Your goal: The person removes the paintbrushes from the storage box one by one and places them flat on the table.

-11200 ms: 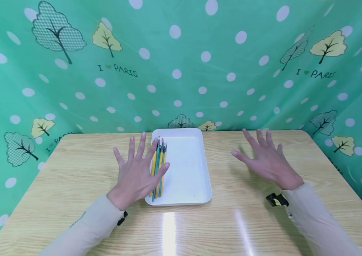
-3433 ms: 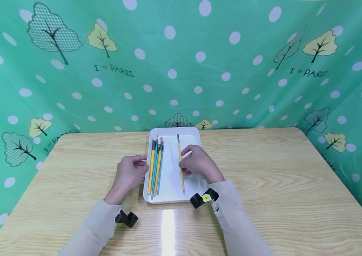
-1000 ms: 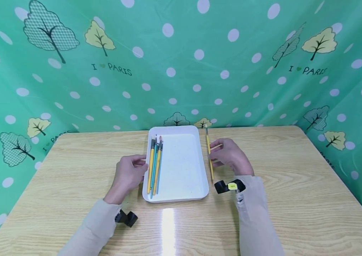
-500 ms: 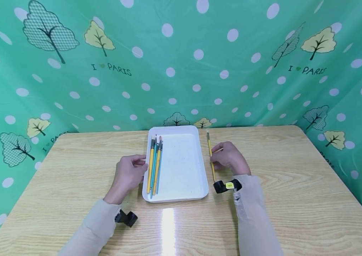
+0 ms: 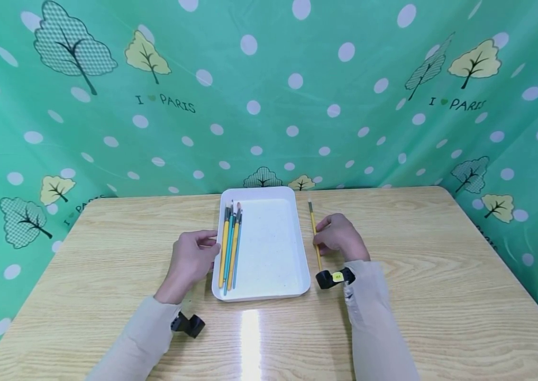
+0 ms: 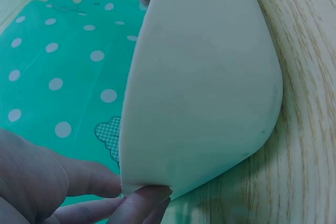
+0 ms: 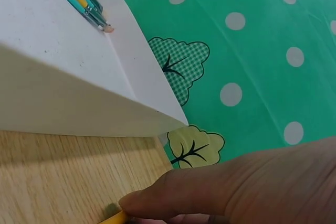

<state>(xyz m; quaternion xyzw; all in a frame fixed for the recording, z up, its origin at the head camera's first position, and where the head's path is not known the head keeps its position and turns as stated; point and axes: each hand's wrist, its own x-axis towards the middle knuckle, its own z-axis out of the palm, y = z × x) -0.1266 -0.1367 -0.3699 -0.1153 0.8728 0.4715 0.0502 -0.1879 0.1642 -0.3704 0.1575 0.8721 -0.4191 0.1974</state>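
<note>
A white tray (image 5: pixel 273 264) lies on the wooden table, with several yellow and teal paintbrushes (image 5: pixel 232 248) side by side along its left wall, bristles pointing away. My left hand (image 5: pixel 192 256) grips the tray's left rim; the left wrist view shows the fingertips (image 6: pixel 142 203) pinching that rim on the tray wall (image 6: pixel 199 77). To the right of the tray, my right hand (image 5: pixel 340 236) pinches a single yellow paintbrush (image 5: pixel 313 217) by its handle, low over the table and roughly parallel to the tray's side. In the right wrist view the thumb (image 7: pixel 173 195) presses the yellow handle (image 7: pixel 115 217).
The wooden table (image 5: pixel 440 296) reaches back to a green polka-dot cloth (image 5: pixel 269 95) hung behind and at both sides. The tray's right wall (image 5: pixel 301 238) stands between the single brush and the others. Each wrist bears a small black camera (image 5: pixel 189 324).
Both hands were spread open at first. Later the right hand held the yellow brush over the tray, then carried it right, past the rim, and lowered it slightly. The left hand has stayed on the rim.
</note>
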